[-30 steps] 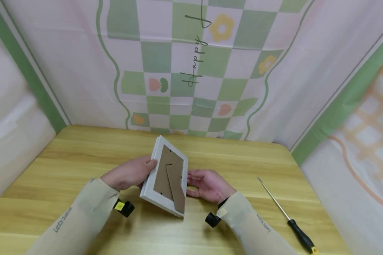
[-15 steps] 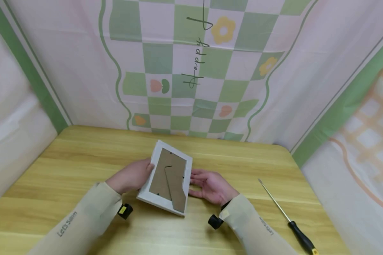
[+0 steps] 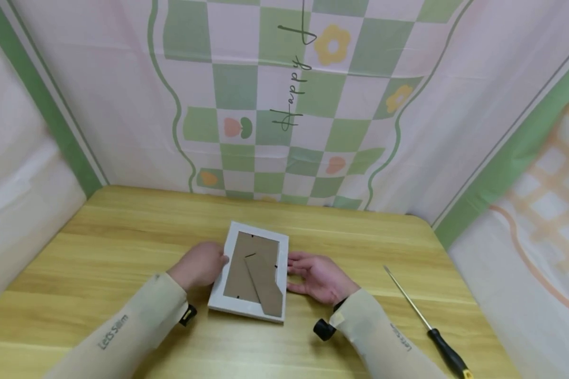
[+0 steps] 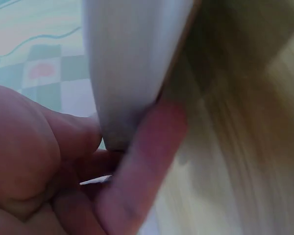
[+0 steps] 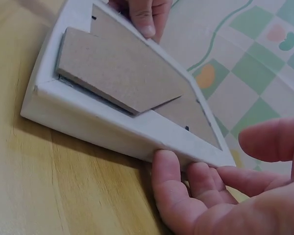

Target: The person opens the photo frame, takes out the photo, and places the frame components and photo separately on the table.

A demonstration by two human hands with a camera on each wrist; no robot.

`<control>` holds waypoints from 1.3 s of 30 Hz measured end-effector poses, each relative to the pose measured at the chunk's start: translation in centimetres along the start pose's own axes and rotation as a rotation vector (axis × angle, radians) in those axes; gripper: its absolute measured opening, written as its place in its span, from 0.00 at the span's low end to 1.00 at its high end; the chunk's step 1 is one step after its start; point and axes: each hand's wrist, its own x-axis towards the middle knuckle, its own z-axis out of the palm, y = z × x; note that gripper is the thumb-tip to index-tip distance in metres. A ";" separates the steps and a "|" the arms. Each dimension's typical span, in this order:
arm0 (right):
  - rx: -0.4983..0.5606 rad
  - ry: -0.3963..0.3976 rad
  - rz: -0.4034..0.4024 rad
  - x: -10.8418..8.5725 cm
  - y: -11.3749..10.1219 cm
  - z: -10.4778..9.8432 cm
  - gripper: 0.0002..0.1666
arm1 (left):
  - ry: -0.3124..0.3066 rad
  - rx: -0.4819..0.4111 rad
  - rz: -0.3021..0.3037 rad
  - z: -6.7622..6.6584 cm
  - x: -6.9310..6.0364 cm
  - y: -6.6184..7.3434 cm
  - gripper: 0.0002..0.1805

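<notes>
The left hand (image 3: 204, 263) grips a picture frame (image 3: 239, 279) by its left side, thumb over the border and a finger tucked underneath. The right hand (image 3: 322, 279) is relaxed, its fingertips touching the frame's right side and its thumb apart from it. Between the hands, the frame lies back upward over the middle of the wooden table (image 3: 147, 221), its left side raised off the surface; whether the right side touches the wood is hard to tell. Inside the white border sits a brown backing board (image 3: 237, 281) with small black tabs at its edges, and a brown stand leg (image 3: 267, 295) slants across it toward the frame's near right corner. Well apart, near the table's right edge, lies a screwdriver (image 3: 429, 326), its tip toward the far edge and its black, yellow-ended handle toward the near right. Beyond the table's far edge hangs a green-and-white checked cloth (image 3: 270, 131).
</notes>
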 end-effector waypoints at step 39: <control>-1.417 0.238 -0.222 -0.5 -0.6 2.4 0.34 | 0.066 0.328 0.038 4.6 1.1 1.8 0.25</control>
